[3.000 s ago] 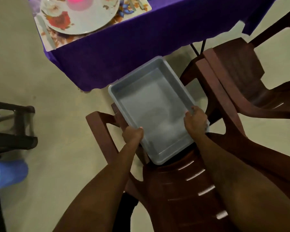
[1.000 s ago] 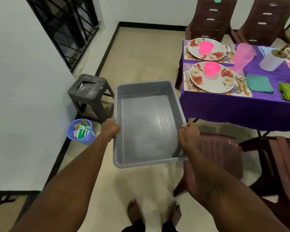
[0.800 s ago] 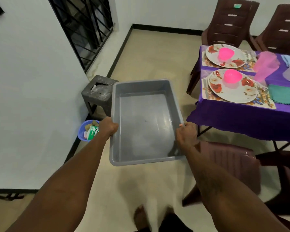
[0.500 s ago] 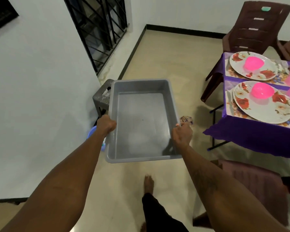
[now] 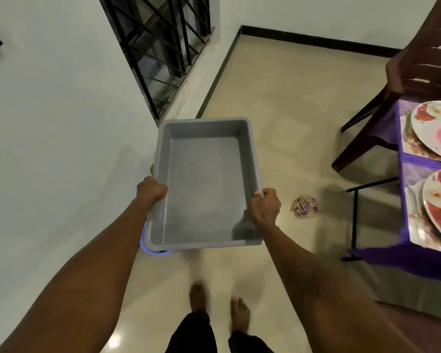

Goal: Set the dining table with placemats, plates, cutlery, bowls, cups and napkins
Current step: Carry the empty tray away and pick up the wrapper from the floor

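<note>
Pale tiled floor (image 5: 278, 103) fills the frame; your left hand (image 5: 152, 189) and right hand (image 5: 266, 206) grip closed on the empty grey tray (image 5: 206, 184), centre; set worktop (image 5: 418, 261) at right; the crumpled wad (image 5: 304, 207) underfoot could trip you.

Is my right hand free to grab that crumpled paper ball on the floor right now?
Probably not as things stand. The right hand is closed on the rim of the grey tub, which the left hand also holds, and the crumpled paper ball lies down on the floor to its right.
</note>
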`<state>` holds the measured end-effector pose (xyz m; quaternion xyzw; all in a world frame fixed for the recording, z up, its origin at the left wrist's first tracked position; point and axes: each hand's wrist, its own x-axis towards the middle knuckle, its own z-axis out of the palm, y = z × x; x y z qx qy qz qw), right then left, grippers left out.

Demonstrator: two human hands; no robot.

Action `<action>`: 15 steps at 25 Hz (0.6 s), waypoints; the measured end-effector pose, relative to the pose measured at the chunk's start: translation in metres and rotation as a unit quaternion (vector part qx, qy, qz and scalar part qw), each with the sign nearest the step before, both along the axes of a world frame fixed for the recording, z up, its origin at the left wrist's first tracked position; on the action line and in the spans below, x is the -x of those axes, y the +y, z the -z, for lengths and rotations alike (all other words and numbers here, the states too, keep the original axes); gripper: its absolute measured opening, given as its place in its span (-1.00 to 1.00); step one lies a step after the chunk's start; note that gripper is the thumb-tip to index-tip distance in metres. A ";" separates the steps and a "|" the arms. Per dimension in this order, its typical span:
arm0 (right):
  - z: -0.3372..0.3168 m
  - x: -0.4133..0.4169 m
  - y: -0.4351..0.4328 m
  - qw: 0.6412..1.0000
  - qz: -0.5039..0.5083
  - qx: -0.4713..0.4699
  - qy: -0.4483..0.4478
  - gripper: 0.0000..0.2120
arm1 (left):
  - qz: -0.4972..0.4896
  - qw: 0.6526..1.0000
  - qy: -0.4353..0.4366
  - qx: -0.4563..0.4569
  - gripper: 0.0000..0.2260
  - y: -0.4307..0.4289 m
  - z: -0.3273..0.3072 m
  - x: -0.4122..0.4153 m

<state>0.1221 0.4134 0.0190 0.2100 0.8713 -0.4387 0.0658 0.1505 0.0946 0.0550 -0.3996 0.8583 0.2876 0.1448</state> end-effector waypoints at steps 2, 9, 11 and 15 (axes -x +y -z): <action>0.016 0.022 -0.028 1.000 0.009 0.019 -0.005 -0.80 | 0.003 1.000 -0.009 0.005 -0.60 -0.026 0.015 0.029; 0.103 0.090 -0.135 0.995 0.067 0.064 -0.045 -0.82 | 0.041 0.999 -0.031 0.016 -0.56 -0.122 0.091 0.143; 0.122 0.100 -0.158 0.993 0.083 0.075 -0.048 -0.84 | 0.052 0.998 -0.035 0.012 -0.55 -0.142 0.111 0.166; 0.152 0.122 -0.191 0.989 0.109 0.091 -0.047 -0.89 | 0.068 0.997 -0.033 0.000 -0.55 -0.171 0.144 0.198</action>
